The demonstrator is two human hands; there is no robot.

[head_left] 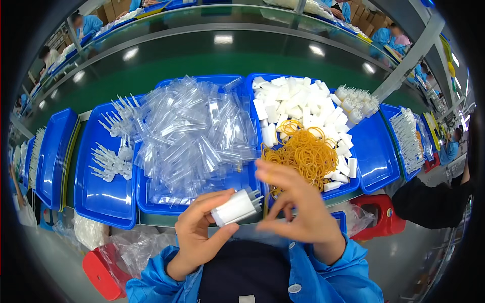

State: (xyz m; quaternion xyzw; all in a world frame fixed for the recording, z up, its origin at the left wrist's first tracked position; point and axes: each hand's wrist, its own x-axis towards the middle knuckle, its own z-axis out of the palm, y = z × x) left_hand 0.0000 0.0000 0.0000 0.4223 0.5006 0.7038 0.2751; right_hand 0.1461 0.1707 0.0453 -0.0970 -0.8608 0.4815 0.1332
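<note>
Two hands work just above the near edge of the desk (151, 218), and I see them low in the middle of the view. My left hand (198, 237) is curled around a small bundle of white plastic pieces (235, 207), thumb below and fingers behind, so the bundle lies tilted with thin clear tips poking out at its right end. My right hand (298, 209) sits just beside that end, fingers bent and partly spread; a thin yellow rubber band (266, 199) appears to run down from the fingertips, though motion blur keeps me from telling exactly how it is pinched. Right behind the right hand lies a heap of yellow rubber bands (303, 154) in a blue tray (376, 156), together with a pile of white plastic blocks (303, 103). To the left of it, a second blue tray (151, 202) holds a big mound of clear plastic sleeves (194, 134). Further left, a third blue tray (98, 202) carries clear pronged pieces (111, 156). A red stool (379, 214) stands below the desk on the right, near another person's dark sleeve (429, 202).
</note>
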